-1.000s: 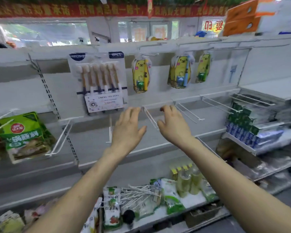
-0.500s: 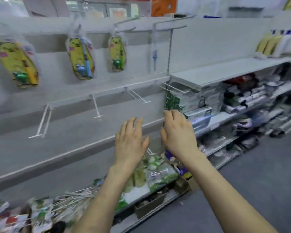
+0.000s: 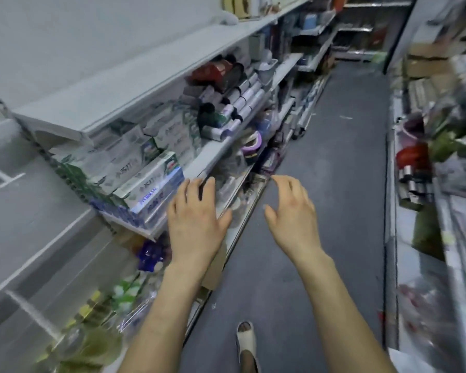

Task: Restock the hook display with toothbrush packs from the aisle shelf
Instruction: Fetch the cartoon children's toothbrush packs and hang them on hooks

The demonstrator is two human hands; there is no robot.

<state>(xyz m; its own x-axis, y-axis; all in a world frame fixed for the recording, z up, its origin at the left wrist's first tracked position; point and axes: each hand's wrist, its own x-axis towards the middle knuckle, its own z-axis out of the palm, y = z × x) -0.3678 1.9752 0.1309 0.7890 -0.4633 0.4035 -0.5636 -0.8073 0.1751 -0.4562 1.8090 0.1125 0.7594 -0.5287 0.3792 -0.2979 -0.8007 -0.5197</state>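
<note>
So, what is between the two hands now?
In the head view, nothing is held there: between the left hand and the right hand only the lower shelf edge and the grey aisle floor show.

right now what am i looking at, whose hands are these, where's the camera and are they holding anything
This is no machine: a person wears a wide-angle camera on the head, looking forward and down, so the picture shows their own arms reaching out. The left hand and the right hand are both open, fingers spread, holding nothing. They stand in a shop aisle. On the left, a white shelf sits above stacked green and white boxes, close to the left hand; blur hides whether it touches them. A sandalled foot shows on the grey floor below.
</note>
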